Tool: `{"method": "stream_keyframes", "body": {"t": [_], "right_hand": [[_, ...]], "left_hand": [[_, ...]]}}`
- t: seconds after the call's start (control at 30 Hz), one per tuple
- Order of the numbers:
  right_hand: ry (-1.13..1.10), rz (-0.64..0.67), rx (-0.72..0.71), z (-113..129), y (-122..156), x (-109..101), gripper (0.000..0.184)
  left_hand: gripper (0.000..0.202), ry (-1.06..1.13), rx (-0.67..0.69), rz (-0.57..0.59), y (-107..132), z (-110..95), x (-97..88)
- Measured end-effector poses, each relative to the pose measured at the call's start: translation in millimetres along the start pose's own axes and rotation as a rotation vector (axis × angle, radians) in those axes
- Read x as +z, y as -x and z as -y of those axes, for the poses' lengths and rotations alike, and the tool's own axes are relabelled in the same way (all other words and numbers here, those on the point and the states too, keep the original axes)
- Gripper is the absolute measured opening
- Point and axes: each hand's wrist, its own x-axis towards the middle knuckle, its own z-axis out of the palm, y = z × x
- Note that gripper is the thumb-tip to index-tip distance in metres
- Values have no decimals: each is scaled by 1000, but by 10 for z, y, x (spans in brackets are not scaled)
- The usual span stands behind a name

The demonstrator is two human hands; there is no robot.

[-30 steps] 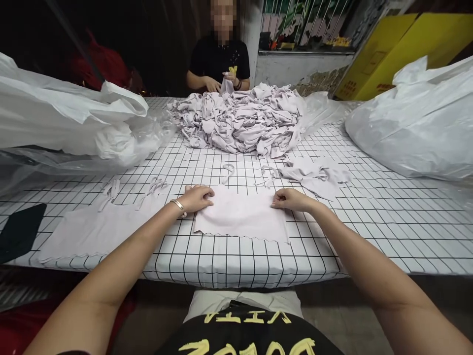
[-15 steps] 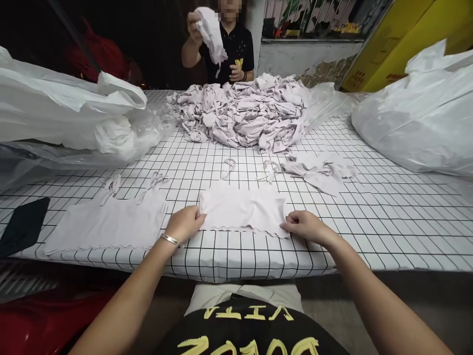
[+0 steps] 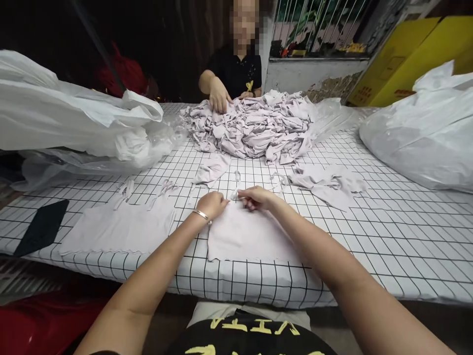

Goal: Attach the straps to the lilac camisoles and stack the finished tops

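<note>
A pale lilac camisole (image 3: 244, 236) lies flat on the grid-patterned table (image 3: 388, 236) in front of me. My left hand (image 3: 212, 204) rests with curled fingers on its top left edge. My right hand (image 3: 256, 198) pinches a thin strap (image 3: 236, 185) at the top of the garment. A second flattened camisole (image 3: 118, 228) lies to the left. A big heap of the same garments (image 3: 254, 128) sits mid-table.
A person in black across the table has a hand on the heap. White plastic bags (image 3: 74, 123) fill the left, another bag (image 3: 424, 133) the right. A dark cloth (image 3: 40, 229) lies at the left edge. Loose garments (image 3: 328, 182) lie right of centre. Yellow boxes stand behind.
Both my hands moved from the camisole's bottom corners up to its top edge and came together at the strap. The person opposite lowered a raised garment and put a hand on the heap.
</note>
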Motion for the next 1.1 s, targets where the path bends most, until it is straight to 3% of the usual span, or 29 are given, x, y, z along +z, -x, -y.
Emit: {"method": "stream_keyframes", "body": {"t": [0.1, 0.23, 0.33, 0.5, 0.6, 0.7, 0.77, 0.83, 0.9, 1.0, 1.1], "right_hand": [[-178, 98, 63, 174, -346, 199, 19], [-286, 127, 31, 410, -478, 153, 20], [-346, 106, -14, 734, -499, 3, 19], [-390, 37, -112, 1347, -468, -119, 18], [-415, -11, -184, 1498, -330, -85, 15], [-415, 53, -285, 1357, -66, -15, 17], [-368, 146, -306, 1093, 147, 44, 21], [-298, 211, -271, 732, 343, 112, 13], [-255, 244, -232, 343, 498, 178, 6], [-268, 226, -211, -122, 646, 241, 26], [-269, 219, -143, -335, 714, 232, 32]], "left_hand": [[22, -54, 159, -79, 23, -27, 142], [15, -124, 505, -187, 310, -34, 400], [18, -143, 534, -178, 387, -23, 477], [18, -164, 531, -137, 344, -10, 442], [18, -113, 515, -90, 332, -12, 405], [22, 176, 410, 14, 274, -37, 305], [35, 610, 196, 127, 200, -76, 188], [52, 1130, -43, 285, 118, -124, 52], [58, 1528, -197, 445, 48, -164, -64], [32, 1756, -305, 540, -13, -191, -132], [10, 1766, -388, 468, -45, -186, -81]]}}
